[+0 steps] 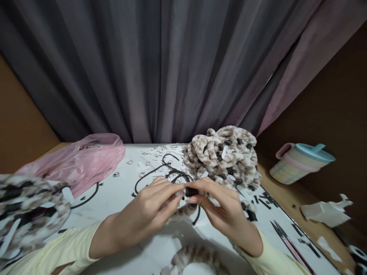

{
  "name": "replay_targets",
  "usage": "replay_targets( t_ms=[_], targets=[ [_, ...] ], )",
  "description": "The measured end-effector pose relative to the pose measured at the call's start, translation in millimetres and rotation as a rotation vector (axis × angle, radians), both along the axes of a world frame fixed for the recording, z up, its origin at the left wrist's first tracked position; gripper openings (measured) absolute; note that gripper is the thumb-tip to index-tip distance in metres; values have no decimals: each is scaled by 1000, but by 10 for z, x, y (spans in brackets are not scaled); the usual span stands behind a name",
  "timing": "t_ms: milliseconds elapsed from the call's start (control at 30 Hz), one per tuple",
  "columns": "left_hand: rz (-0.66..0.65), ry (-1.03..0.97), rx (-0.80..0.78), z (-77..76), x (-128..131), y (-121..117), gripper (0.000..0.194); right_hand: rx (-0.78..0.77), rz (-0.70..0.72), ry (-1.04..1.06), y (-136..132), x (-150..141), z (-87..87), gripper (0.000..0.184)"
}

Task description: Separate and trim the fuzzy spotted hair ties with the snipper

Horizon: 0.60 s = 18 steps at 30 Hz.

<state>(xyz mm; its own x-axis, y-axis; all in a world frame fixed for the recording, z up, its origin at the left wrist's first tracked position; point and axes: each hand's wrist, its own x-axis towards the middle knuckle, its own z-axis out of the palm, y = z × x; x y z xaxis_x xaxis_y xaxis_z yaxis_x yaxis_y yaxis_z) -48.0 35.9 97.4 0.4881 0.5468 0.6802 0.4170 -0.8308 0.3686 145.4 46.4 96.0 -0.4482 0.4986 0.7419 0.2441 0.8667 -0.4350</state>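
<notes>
Pale yellow sleeves [65,246] covered my forearms at the bottom of the head view, and between them a brown-and-white plush piece [197,254] lay on the white tabletop [114,202]. Just beyond, my left hand [140,210] and right hand [228,208] met, both narrowed, fingertips pinching a black wrapped piece [191,191] from either side. Brown-and-white plush showed just below it.

Black cords [174,173] looped behind my fingers, with small metal rings [142,174] scattered near them. To the left were a plush pile [34,214] and a crumpled pink plastic bag [94,158]; to the right, a plush heap [223,152] with black bands, short black strips [265,200] and a slim pointed tool [291,244]. Past the tabletop's right edge were a tilted-looking blue-lidded cup [298,164] and a white packet [325,212]. Grey curtains [160,68] hung behind everything.
</notes>
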Motion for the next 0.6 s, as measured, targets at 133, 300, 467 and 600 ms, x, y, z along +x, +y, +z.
replay_targets(
  t_ms=[133,300,467,600],
  targets=[
    [-2,-25,-67,-12,13,-17,20,44,-12,-24,-25,-15,-35,30],
    [63,-65,-193,-60,48,-43,16,225,-163,-146,-37,-98,-99,25],
    [22,44,-192,-73,43,-47,19,243,-226,-144,-37,-154,-151,21],
    [24,103,-235,-48,19,-20,19,165,-202,-118,-34,-152,-138,21]
  ],
)
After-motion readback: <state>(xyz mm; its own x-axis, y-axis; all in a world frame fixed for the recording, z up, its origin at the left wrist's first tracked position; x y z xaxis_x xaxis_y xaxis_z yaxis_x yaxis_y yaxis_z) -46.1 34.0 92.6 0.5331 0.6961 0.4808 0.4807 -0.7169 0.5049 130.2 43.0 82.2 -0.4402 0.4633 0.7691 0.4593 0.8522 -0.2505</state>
